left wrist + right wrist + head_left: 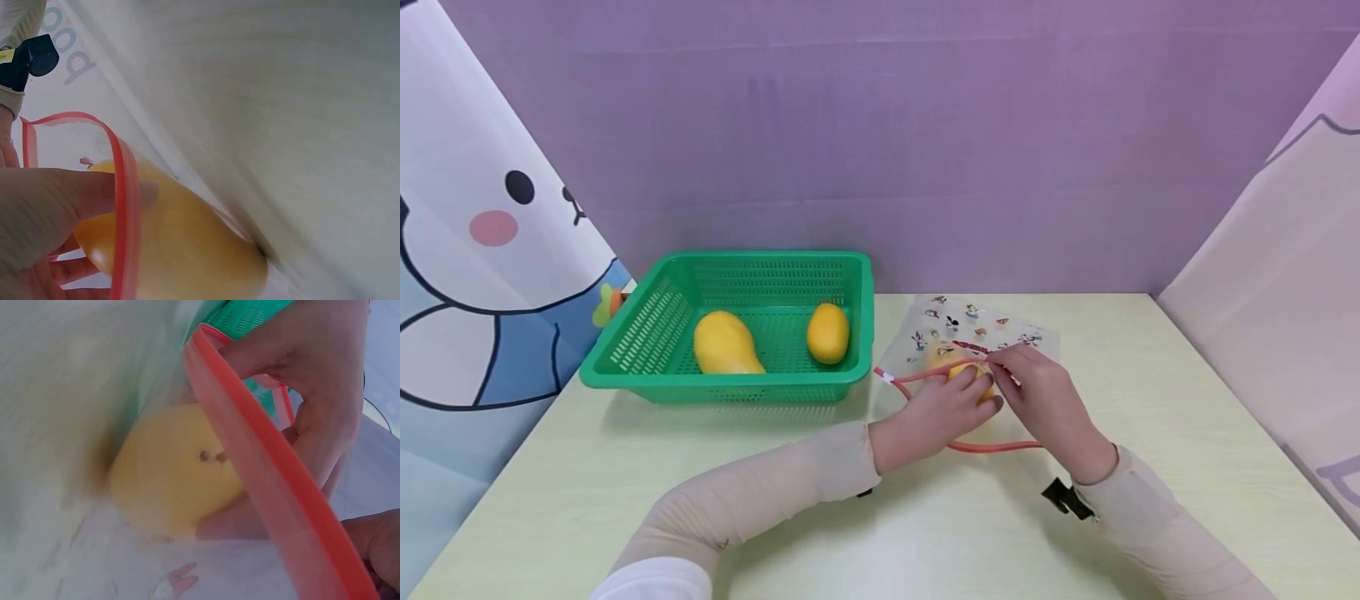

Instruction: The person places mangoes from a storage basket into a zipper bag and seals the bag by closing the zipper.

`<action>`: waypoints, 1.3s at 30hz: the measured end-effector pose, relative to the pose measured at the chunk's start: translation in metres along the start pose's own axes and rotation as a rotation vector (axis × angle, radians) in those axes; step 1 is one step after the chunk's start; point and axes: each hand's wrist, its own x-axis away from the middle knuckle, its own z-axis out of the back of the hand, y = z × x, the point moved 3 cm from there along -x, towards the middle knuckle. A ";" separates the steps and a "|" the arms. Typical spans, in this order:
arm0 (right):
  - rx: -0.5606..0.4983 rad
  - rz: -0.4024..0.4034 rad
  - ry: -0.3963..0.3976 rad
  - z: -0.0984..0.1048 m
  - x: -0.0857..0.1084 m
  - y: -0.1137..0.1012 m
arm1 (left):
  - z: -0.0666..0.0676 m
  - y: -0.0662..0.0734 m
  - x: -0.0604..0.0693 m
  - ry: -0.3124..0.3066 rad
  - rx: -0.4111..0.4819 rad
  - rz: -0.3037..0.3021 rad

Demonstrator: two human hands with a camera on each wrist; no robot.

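A clear bag (917, 329) with printed figures and a red zip edge (996, 447) lies on the table, its mouth apart. My left hand (936, 412) reaches into the mouth, fingers curled round a yellow mango (967, 373); in the left wrist view the mango (187, 231) shows through the film beyond the red edge (128, 219). With thumb and fingers, my right hand (1048, 404) pinches the upper red edge at the bag's right. The right wrist view shows the left hand (325, 381) on the mango (175, 469) inside the bag.
Left of the bag stands a green basket (865, 333) holding a large yellow mango (724, 343) and a smaller one (828, 333). A purple cloth (925, 167) hangs behind the table (925, 533), with printed cloths at both sides.
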 end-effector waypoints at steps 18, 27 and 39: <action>0.004 0.013 -0.006 0.000 0.000 0.000 | -0.007 0.001 -0.007 -0.062 0.033 -0.017; -0.010 0.037 0.011 -0.001 0.000 0.000 | -0.001 -0.001 -0.002 -0.104 0.154 -0.004; -0.010 0.044 0.017 -0.004 0.002 0.001 | 0.000 0.001 0.003 -0.098 0.169 0.008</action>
